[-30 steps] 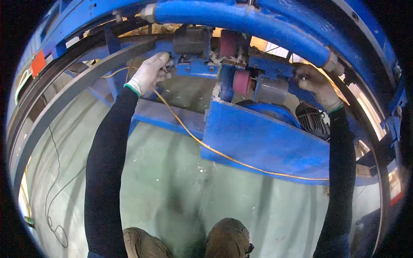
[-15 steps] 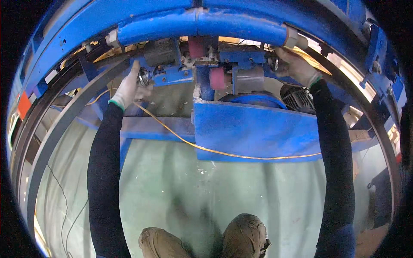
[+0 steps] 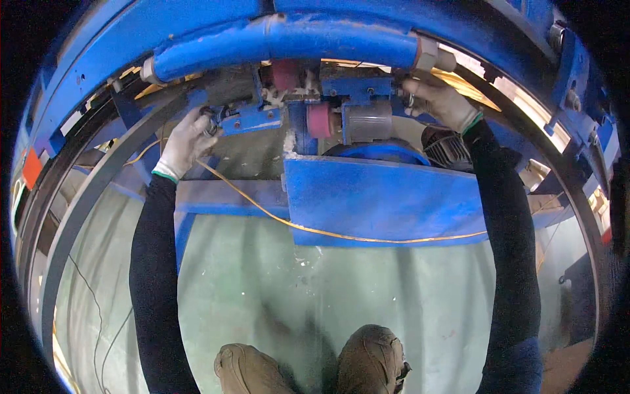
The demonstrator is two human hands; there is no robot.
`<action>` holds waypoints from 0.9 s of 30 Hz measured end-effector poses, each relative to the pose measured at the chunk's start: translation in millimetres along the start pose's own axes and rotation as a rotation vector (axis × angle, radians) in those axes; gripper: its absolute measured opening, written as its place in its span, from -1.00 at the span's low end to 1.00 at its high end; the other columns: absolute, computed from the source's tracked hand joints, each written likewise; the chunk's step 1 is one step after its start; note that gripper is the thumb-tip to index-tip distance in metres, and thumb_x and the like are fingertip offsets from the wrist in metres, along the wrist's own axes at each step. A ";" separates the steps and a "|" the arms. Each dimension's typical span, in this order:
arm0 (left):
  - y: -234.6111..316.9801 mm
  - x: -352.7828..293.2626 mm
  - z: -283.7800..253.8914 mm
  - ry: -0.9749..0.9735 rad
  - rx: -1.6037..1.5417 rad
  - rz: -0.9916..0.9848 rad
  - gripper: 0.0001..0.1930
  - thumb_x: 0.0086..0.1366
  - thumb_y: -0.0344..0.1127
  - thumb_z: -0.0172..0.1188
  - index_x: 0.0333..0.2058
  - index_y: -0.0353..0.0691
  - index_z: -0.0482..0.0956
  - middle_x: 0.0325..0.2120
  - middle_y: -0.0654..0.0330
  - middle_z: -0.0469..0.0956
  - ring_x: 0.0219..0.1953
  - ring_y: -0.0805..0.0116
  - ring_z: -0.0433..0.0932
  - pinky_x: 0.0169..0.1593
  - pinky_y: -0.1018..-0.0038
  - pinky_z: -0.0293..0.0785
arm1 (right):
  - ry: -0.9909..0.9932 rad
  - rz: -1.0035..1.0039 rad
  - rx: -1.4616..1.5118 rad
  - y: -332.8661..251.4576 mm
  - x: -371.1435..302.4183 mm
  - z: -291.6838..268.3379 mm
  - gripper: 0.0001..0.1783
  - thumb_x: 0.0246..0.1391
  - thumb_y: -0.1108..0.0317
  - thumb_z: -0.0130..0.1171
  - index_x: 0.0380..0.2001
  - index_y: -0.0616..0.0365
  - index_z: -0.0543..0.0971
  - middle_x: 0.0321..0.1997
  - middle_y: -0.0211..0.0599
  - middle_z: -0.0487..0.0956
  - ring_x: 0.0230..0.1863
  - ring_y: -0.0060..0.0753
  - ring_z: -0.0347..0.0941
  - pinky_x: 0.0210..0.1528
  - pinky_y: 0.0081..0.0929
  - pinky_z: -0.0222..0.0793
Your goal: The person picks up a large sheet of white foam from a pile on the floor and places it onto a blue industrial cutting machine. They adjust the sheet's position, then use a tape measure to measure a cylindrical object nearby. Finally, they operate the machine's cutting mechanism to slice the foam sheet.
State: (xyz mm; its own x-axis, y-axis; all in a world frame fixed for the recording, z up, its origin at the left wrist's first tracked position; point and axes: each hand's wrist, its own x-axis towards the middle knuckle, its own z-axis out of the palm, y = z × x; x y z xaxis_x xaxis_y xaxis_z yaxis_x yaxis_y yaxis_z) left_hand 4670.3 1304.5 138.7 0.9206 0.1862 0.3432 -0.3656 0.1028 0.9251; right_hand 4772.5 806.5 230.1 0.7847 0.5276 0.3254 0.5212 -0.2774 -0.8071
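My left hand (image 3: 184, 143), in a white glove with a green cuff, has its fingers wrapped round a small shiny metal handwheel (image 3: 209, 121) at the left end of a blue bracket (image 3: 252, 121). On the other side, my gloved right hand (image 3: 445, 105) curls round a similar round metal knob (image 3: 411, 100), partly hidden by the fingers. Between the hands sits a pink grinding wheel (image 3: 319, 121) on a grey cylindrical motor (image 3: 369, 125). A second pink wheel (image 3: 285, 75) shows farther back, partly covered by the blue frame.
A thick blue tube (image 3: 282, 43) crosses above the hands. A yellow cable (image 3: 315, 229) hangs across the front of a blue panel (image 3: 380, 197). A finned dark motor (image 3: 446, 146) is below my right hand. Dark curved rails (image 3: 85, 197) flank the green floor (image 3: 262, 289).
The view has shifted slightly, moving the machine left in the picture. My left hand's fingers have closed more round the handwheel, and my right hand's fingers have turned about the knob.
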 end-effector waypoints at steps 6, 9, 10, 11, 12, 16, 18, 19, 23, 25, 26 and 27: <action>14.1 29.2 -28.2 -0.139 0.237 -0.291 -0.60 0.45 -0.04 0.03 0.03 -0.24 0.39 -0.13 0.22 0.52 -0.23 0.34 0.58 -0.30 0.48 0.56 | -0.051 -0.228 -0.083 18.6 -4.1 -14.4 -0.31 0.01 0.41 0.35 0.23 0.16 0.35 0.03 -0.29 0.56 0.01 -0.35 0.53 0.09 -0.41 0.45; 0.3 -2.6 4.5 -0.069 -0.096 0.051 -0.57 0.41 0.09 0.05 -0.07 -0.20 0.45 -0.21 0.23 0.54 -0.26 0.42 0.58 -0.39 0.54 0.49 | -0.072 -0.056 -0.113 18.4 2.5 -18.7 -0.26 0.07 0.32 0.33 0.29 0.17 0.29 0.05 -0.25 0.57 -0.02 -0.30 0.56 0.09 -0.39 0.45; -3.3 -0.5 -2.9 -0.066 -0.063 0.038 -0.55 0.41 0.11 0.04 -0.07 -0.20 0.45 -0.23 0.23 0.55 -0.30 0.42 0.58 -0.40 0.55 0.49 | -0.075 -0.018 -0.108 14.0 3.1 -13.4 -0.24 0.09 0.28 0.32 0.32 0.18 0.26 0.06 -0.23 0.57 -0.02 -0.29 0.57 0.09 -0.38 0.45; -10.0 5.5 -14.8 -0.063 -0.031 0.025 -0.54 0.40 0.13 0.04 -0.08 -0.19 0.46 -0.24 0.23 0.55 -0.33 0.42 0.58 -0.41 0.56 0.48 | -0.070 0.033 0.013 9.4 0.9 -9.3 -0.22 0.10 0.26 0.32 0.33 0.18 0.24 0.07 -0.22 0.56 -0.01 -0.29 0.57 0.09 -0.37 0.46; -6.8 7.8 -11.0 -0.066 -0.003 0.013 -0.53 0.40 0.15 0.03 -0.08 -0.18 0.46 -0.26 0.22 0.56 -0.37 0.42 0.59 -0.42 0.57 0.48 | -0.057 0.084 0.129 2.7 -5.5 -6.7 -0.21 0.10 0.24 0.32 0.35 0.17 0.22 0.08 -0.22 0.56 0.01 -0.29 0.56 0.10 -0.36 0.46; 18.8 12.2 -10.5 -0.005 0.275 -0.359 -0.46 0.37 0.26 -0.01 -0.10 -0.15 0.48 -0.30 0.20 0.59 -0.55 0.41 0.56 -0.47 0.58 0.46 | 0.072 -0.264 -0.075 11.2 -15.2 6.1 -0.29 0.07 0.15 0.34 0.23 0.19 0.36 0.02 -0.23 0.58 -0.07 -0.23 0.57 0.01 -0.35 0.49; 19.0 14.0 -9.1 0.042 0.344 -0.425 -0.42 0.36 0.31 -0.04 -0.09 -0.15 0.49 -0.30 0.17 0.61 -0.60 0.41 0.55 -0.50 0.59 0.45 | 0.184 -0.398 -0.276 9.8 -18.0 12.2 -0.39 0.05 0.09 0.35 0.10 0.21 0.49 -0.06 -0.18 0.61 -0.12 -0.14 0.58 -0.05 -0.35 0.51; 19.1 9.5 -2.1 0.072 0.346 -0.341 -0.41 0.36 0.31 -0.05 -0.08 -0.16 0.50 -0.30 0.17 0.61 -0.59 0.42 0.56 -0.50 0.59 0.45 | 0.324 -0.463 -0.501 -4.5 -22.3 26.3 -0.44 0.05 0.07 0.34 0.03 0.20 0.53 -0.11 -0.14 0.62 -0.16 -0.11 0.59 -0.09 -0.35 0.51; 17.1 -10.2 24.3 0.202 0.380 -0.104 -0.39 0.37 0.30 -0.06 -0.04 -0.17 0.51 -0.31 0.18 0.60 -0.53 0.43 0.59 -0.51 0.59 0.44 | 0.582 -0.702 -0.984 -41.2 -24.7 93.5 -0.58 0.03 -0.05 0.28 -0.37 0.14 0.63 -0.45 -0.10 0.60 -0.40 -0.05 0.58 -0.34 -0.24 0.49; 17.5 -5.6 18.3 0.200 0.360 -0.150 -0.43 0.38 0.28 -0.04 -0.08 -0.16 0.51 -0.36 0.23 0.58 -0.53 0.44 0.58 -0.50 0.60 0.43 | 0.630 -0.694 -1.150 -29.2 -6.1 102.1 -0.64 0.07 0.01 0.24 -0.52 0.09 0.54 -0.55 -0.18 0.54 -0.48 -0.10 0.55 -0.42 -0.21 0.47; 15.9 -2.9 13.3 0.180 0.351 -0.162 -0.42 0.37 0.29 -0.04 -0.09 -0.17 0.50 -0.38 0.22 0.57 -0.53 0.42 0.58 -0.51 0.59 0.42 | 0.643 -0.675 -1.199 -24.9 -4.5 102.1 -0.65 0.08 0.03 0.22 -0.52 0.09 0.53 -0.55 -0.18 0.54 -0.48 -0.10 0.55 -0.43 -0.21 0.48; 14.2 -2.2 18.3 0.152 0.334 -0.178 -0.42 0.37 0.30 -0.04 -0.11 -0.18 0.50 -0.40 0.21 0.55 -0.53 0.40 0.57 -0.52 0.57 0.41 | 0.652 -0.649 -1.257 -24.4 -5.5 103.5 -0.67 0.09 0.05 0.21 -0.52 0.09 0.52 -0.55 -0.18 0.54 -0.48 -0.10 0.55 -0.43 -0.22 0.48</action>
State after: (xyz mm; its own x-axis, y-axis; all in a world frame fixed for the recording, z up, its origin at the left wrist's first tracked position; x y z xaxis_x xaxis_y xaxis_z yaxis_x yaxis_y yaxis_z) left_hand 4665.6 1287.7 154.1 0.9255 0.3392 0.1683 -0.1149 -0.1721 0.9784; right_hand 4720.8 893.5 197.0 0.1524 0.4844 0.8615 0.4908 -0.7937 0.3595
